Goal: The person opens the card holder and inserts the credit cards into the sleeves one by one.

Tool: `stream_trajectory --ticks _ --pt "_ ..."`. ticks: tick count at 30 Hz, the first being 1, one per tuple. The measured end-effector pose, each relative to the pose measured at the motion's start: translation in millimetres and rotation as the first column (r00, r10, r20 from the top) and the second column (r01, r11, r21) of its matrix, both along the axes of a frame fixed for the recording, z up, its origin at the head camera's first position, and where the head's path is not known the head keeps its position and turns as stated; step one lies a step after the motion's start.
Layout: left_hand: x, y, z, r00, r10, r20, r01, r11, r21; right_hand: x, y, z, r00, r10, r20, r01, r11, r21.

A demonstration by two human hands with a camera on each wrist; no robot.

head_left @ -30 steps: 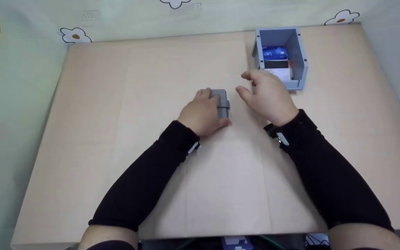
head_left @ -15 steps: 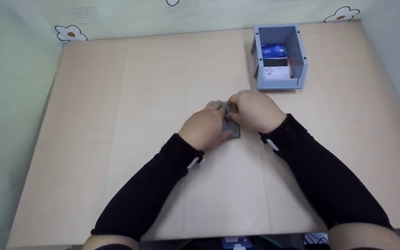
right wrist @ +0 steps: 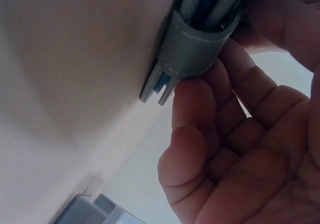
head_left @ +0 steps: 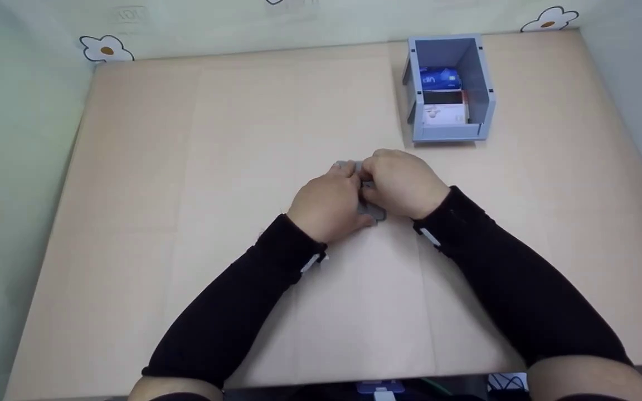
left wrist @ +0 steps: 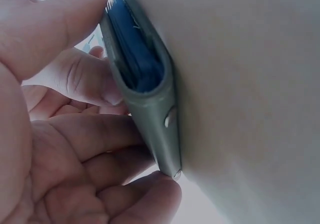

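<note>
A small grey card holder (head_left: pixel 375 212) lies on the table under both hands. My left hand (head_left: pixel 326 206) spans it, thumb at the near end and fingertips at the far end. Blue sleeves show between its covers in the left wrist view, where the stitched spine (left wrist: pixel 155 129) faces the camera. The fingers of my right hand (head_left: pixel 404 182) are bent at the opening side and hold the closing strap (right wrist: pixel 192 49). That strap wraps round the edge in the right wrist view. Most of the upper cover is hidden by the hands from above.
At the back right stands a grey open-front bin (head_left: pixel 449 133). Inside are a blue item (head_left: pixel 439 78) with VIP lettering and a white box (head_left: pixel 443 115). Walls with flower prints border the table (head_left: pixel 243 111) at the back and sides.
My right hand has come down and left from near the bin to the strap, its fingers now bent there. The left hand and card holder have shifted slightly nearer, then stayed put.
</note>
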State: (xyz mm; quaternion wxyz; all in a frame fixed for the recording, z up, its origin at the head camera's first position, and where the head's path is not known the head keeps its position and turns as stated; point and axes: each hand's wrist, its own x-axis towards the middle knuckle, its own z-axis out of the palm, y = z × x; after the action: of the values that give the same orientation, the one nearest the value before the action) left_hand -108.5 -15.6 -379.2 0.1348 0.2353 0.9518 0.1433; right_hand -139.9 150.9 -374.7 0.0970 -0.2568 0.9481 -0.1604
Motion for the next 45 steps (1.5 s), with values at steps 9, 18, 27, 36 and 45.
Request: stream_trajectory --ticks 9,18,27,36,45 --pt "1.7 1 -1.0 0.999 -0.001 -0.046 0.002 1.0 0.013 1.1 -3 -4.5 0.999 -0.003 -0.045 0.002 1.0 -0.006" --pt "2.4 2 -0.9 0.999 0.005 -0.047 -0.003 0.999 0.035 2.6 -2 -3.7 0.997 0.022 -0.077 -0.023 0.999 -0.022" --pt "-0.4 5 2.3 0.999 -0.038 -0.008 0.037 0.992 -0.122 -5.3 16 3.8 0.998 -0.048 -0.035 0.05 0.997 0.056" --pt "-1.4 9 0.8 1.0 -0.012 -0.024 0.01 0.995 -0.097 -6.7 30 0.2 1.0 -0.007 0.012 0.007 1.0 0.031" --pt "7.7 -5 16.0 0.998 0.065 0.003 -0.065 0.993 0.099 -6.9 30 -0.8 0.999 0.008 -0.047 -0.008 1.0 0.012"
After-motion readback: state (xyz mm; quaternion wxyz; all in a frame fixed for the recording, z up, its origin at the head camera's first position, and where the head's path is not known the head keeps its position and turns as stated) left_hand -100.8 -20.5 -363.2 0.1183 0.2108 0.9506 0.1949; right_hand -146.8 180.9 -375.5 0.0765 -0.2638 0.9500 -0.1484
